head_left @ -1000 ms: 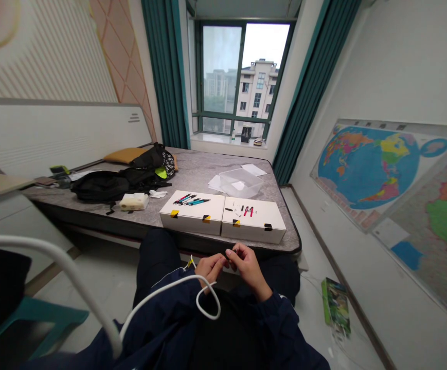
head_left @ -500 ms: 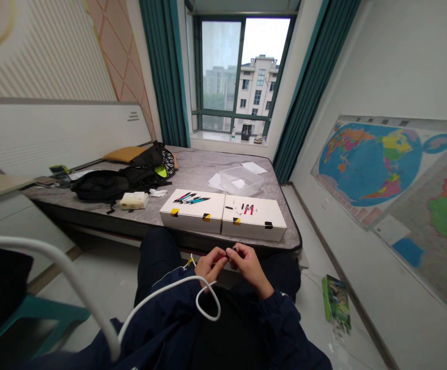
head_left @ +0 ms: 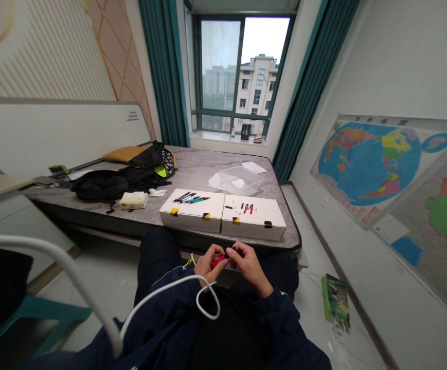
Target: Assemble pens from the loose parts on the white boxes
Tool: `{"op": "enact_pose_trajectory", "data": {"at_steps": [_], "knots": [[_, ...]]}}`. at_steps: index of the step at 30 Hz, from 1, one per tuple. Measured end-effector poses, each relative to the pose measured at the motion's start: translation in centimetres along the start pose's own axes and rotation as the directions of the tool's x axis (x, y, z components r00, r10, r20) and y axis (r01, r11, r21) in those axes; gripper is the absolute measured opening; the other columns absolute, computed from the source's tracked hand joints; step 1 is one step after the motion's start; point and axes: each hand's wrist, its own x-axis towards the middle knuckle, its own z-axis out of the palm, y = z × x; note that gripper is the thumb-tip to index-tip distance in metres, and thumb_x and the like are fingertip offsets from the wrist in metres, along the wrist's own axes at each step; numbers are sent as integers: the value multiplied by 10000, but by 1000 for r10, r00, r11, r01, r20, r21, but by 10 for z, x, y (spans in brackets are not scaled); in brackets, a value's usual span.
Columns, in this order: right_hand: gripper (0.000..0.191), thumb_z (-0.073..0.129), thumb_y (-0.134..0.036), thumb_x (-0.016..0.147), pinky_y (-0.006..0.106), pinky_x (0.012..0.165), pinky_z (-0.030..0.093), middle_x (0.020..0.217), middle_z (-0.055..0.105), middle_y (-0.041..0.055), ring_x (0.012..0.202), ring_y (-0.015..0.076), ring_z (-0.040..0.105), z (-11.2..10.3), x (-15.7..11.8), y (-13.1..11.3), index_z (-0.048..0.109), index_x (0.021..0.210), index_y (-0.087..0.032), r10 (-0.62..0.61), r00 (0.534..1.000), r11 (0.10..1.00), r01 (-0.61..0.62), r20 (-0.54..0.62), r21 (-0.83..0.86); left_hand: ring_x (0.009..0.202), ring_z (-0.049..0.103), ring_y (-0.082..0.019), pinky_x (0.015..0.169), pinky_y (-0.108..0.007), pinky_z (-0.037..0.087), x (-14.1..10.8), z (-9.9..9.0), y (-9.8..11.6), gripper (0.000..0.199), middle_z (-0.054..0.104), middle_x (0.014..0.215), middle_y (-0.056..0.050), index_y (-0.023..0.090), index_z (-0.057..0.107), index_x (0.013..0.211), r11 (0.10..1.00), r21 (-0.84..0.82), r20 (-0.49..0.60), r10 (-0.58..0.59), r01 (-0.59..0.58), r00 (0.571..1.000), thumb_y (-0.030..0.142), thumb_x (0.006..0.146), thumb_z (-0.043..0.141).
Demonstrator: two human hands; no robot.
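Note:
My left hand (head_left: 207, 264) is closed around a red pen barrel (head_left: 218, 261), which slants up toward my other hand in front of my lap. Fingertips of my right hand (head_left: 248, 261) pinch a small black pen part (head_left: 228, 252) at the barrel's upper end. Whether the two pieces are joined cannot be made out. Beyond my hands, assorted pens (head_left: 191, 198) lie on the left white box (head_left: 186, 222). The right white box (head_left: 252, 229) carries red pen parts (head_left: 248, 209) and small black and clear pieces.
Behind the boxes on the bed (head_left: 192, 164) stands a clear plastic bin (head_left: 242, 181) beside paper sheets. Black bags (head_left: 107, 184) and a tissue pack (head_left: 133, 200) lie to the left. A thick white cable (head_left: 157, 295) loops across my left forearm.
The red barrel now shows between the fingers of my left hand, where it was mostly hidden before. Both hands stay in nearly the same place.

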Motion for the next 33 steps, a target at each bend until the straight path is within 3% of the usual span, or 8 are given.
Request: {"op": "enact_pose_trajectory", "data": {"at_steps": [11,17,23,33], "knots": [[346,621,-475,830,227,491,335,523,512,-42,481,101,442,0,1,2,502,683,-185,-4,1000,1000,4,-5,-12,512,509,-101,545,-214,371,-1,-5,7,316,564,557,33,176,588,916,1000,-1,76,4,-4,997,439,936,415],[337,624,-458,831,226,487,324,524,510,-41,482,99,434,0,0,0,509,676,-182,-2,1000,1000,2,-2,-2,446,378,-79,475,-207,283,-1,-1,1,360,419,493,70,171,575,859,1000,-20,73,-23,24,997,474,933,394],[341,636,-463,817,224,486,327,527,509,-43,483,99,434,1,0,-2,504,675,-182,5,1000,1000,-5,-1,15,451,326,-65,496,-194,264,0,1,-6,309,381,497,109,188,501,967,999,39,2,12,-12,1000,469,850,550],[347,616,-477,826,227,493,338,533,504,-42,492,105,444,0,0,0,502,680,-184,-5,1000,999,5,-6,-33,456,504,-94,496,-202,346,-1,-2,2,266,625,550,33,197,543,888,999,40,47,-10,8,999,453,904,475]]}}
